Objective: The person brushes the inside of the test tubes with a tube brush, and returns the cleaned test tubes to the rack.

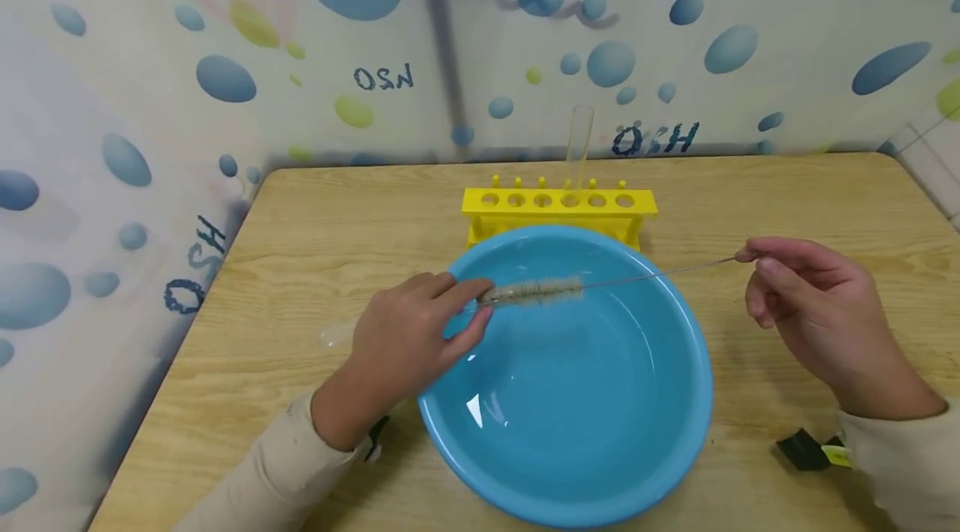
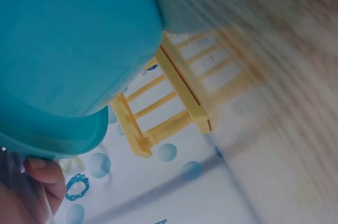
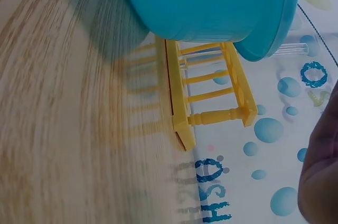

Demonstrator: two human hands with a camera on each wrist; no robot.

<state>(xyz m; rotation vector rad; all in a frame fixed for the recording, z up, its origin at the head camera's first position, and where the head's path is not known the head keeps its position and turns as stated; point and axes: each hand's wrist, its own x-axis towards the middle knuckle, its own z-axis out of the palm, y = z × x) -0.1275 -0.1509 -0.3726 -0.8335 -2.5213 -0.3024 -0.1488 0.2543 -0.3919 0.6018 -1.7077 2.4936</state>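
Observation:
My left hand (image 1: 408,332) grips a clear glass test tube (image 1: 337,335) over the left rim of a blue basin (image 1: 701,382). The tube's rounded end sticks out to the left behind the hand. At its other end, by my thumb and fingertips, is a bristled test tube brush (image 1: 555,290), its tip overlapping the tube. To the right of the basin, my right hand (image 1: 832,315) pinches the end of the brush's thin twisted wire handle (image 1: 697,267). In the right wrist view the wire (image 3: 317,31) runs past the basin; that hand's fingertips are out of frame.
Behind the basin stands a yellow test tube rack (image 1: 555,203), with one clear tube (image 1: 579,140) upright in it. A wooden table (image 1: 337,223) carries everything. A wall (image 1: 465,40) patterned with blue spots rises at the back and left.

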